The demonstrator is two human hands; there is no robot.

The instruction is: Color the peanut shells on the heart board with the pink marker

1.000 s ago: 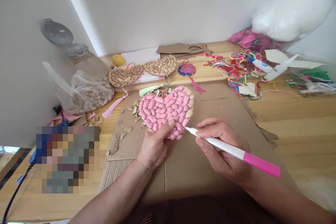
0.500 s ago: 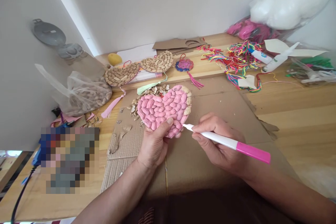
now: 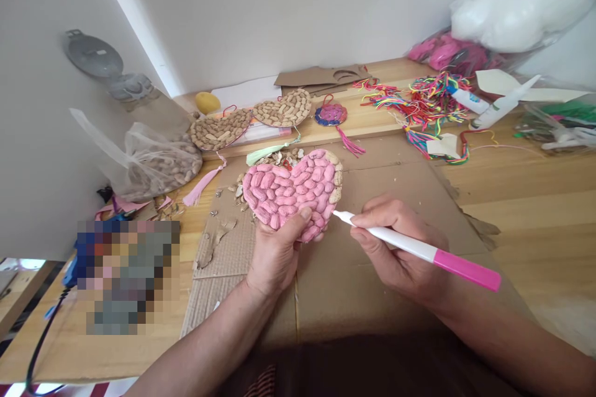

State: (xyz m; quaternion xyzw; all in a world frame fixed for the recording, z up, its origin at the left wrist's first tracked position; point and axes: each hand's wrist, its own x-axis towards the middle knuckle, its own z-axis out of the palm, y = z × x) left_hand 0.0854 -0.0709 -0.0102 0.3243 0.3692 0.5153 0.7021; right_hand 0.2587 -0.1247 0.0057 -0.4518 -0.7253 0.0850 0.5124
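Observation:
A heart covered in peanut shells [image 3: 291, 189] is held up by my left hand [image 3: 279, 248], thumb on its front near the lower point and fingers behind. Most shells are pink; several along the upper right edge keep their natural tan. My right hand [image 3: 400, 248] grips a white marker with a pink end [image 3: 410, 245] like a pen. Its white tip points left and meets or nearly meets the heart's lower right edge. Behind the heart lie loose peanut shells [image 3: 284, 156], partly hidden by it.
Cardboard [image 3: 372, 285] covers the table under my hands. Behind it are two tan peanut-shell pieces [image 3: 221, 128] with tassels, a small purple round one [image 3: 331, 114], colourful cords [image 3: 433, 99] and a glue bottle [image 3: 503, 105]. A bag of peanuts [image 3: 162, 164] stands left.
The marker has shifted slightly right and up along the heart's lower right edge, with my right hand. My left hand keeps its hold on the heart. The whole view has shifted a little.

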